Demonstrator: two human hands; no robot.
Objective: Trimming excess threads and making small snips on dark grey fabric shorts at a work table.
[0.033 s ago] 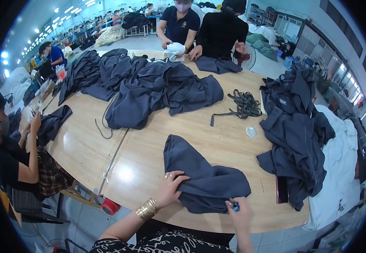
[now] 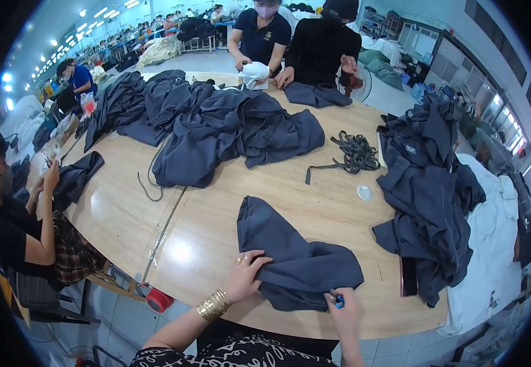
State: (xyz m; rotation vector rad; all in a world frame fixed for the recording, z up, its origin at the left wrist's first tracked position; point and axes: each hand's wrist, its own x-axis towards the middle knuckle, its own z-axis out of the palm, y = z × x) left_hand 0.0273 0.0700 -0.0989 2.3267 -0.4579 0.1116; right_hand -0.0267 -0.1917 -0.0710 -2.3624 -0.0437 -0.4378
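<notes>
A dark blue-grey garment point(image 2: 302, 263) lies folded and creased at the table's near edge, in front of me. My left hand point(image 2: 246, 275), with a wide gold bracelet at the wrist, has its fingers bent over the garment's left edge, gripping the cloth. At the garment's lower right edge, my right hand point(image 2: 344, 306) is closed around a small tool with a blue part point(image 2: 339, 300). Most of that tool is hidden by the fingers, so its exact kind does not show. The right fingertips touch the cloth.
Dark garments are heaped on the table point(image 2: 210, 226) at the back left point(image 2: 216, 134) and right point(image 2: 424, 202). A tangle of dark cord point(image 2: 354, 153) and a pale round disc point(image 2: 364, 192) lie between. A phone point(image 2: 408, 275) sits partly under the right heap. People work across and at left.
My right hand has shifted very slightly at the garment's edge. The left hand and the garment look almost the same.
</notes>
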